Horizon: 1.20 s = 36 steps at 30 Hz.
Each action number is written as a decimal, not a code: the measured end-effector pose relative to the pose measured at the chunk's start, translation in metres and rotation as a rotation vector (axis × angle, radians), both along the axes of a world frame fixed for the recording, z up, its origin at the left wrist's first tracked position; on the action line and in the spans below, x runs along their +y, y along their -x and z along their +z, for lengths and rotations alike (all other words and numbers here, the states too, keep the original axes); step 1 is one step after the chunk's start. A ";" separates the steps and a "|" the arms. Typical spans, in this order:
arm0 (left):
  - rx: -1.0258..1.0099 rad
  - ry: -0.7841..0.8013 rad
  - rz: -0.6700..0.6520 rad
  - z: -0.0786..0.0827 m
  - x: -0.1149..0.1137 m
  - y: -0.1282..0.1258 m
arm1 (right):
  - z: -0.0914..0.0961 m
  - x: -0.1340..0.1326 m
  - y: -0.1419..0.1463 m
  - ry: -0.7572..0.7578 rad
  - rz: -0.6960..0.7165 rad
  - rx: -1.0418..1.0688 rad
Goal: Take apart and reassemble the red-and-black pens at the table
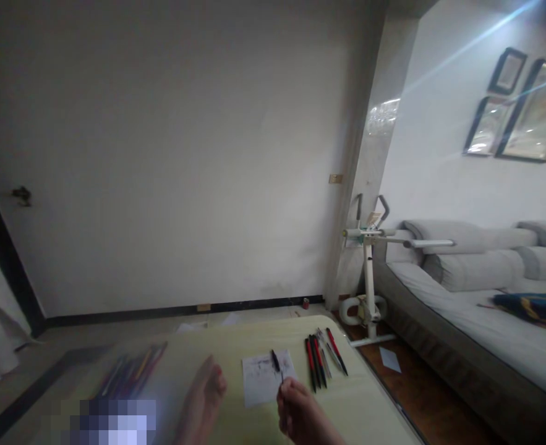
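Observation:
My right hand (300, 408) is closed, with its fingertips pinching the near end of a thin pen (275, 361). The pen's dark end points away from me, over a white sheet of paper (256, 389) with dark scribbles along its upper part. To the left of the paper, my left hand (206, 392) hovers near the table, blurred, its fingers partly curled. Whether anything is in it cannot be made out. Beside the right hand, several pens (316, 364), red, black and silver, lie side by side.
A blurred row of coloured pens (131, 371) lies on the left of the pale yellow table (235, 340). Past its right edge stand a white exercise machine (369, 284) and a grey sofa (439, 321). A wide pale wall (184, 173) rises behind.

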<state>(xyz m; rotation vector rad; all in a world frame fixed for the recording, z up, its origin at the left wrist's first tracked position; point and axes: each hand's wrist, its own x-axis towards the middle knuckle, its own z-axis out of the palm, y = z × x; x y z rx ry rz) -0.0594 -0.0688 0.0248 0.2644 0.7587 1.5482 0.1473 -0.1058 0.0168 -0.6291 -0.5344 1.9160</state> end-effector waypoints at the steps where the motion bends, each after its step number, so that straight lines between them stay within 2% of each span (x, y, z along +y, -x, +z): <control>1: 0.020 0.011 0.000 -0.002 -0.015 0.002 | -0.007 -0.011 -0.010 -0.004 -0.032 -0.051; 5: 0.070 0.039 0.004 -0.014 -0.062 0.008 | -0.026 -0.047 -0.039 -0.030 -0.151 -0.225; 9: 0.056 0.034 -0.006 -0.022 -0.086 0.006 | -0.027 -0.060 -0.049 -0.050 -0.238 -0.280; 19: 0.114 0.055 -0.009 -0.026 -0.093 0.000 | -0.033 -0.062 -0.050 -0.069 -0.286 -0.312; 36: 0.121 -0.014 -0.003 -0.029 -0.101 -0.003 | -0.033 -0.070 -0.045 -0.184 -0.297 -0.567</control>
